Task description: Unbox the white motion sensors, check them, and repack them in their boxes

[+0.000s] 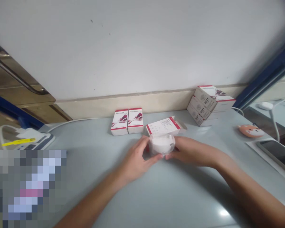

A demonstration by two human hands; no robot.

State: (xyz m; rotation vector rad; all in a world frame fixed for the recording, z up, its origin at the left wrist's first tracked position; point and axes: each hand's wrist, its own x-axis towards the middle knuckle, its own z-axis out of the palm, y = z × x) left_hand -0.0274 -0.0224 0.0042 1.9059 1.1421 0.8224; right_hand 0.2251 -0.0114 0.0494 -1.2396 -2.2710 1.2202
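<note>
a plain white wall (142,47) with a beige skirting (97,106) backs the grey table (156,196).

The round white piece (161,144) is seen wrapped in clear, glossy plastic film. The boxes (127,121) beyond it are made of smooth printed cardboard. The table (156,196) is finished smooth and grey, with a soft sheen. A polished metal bar (14,74) is seen far left; the wall (142,47) is painted matt.
</note>
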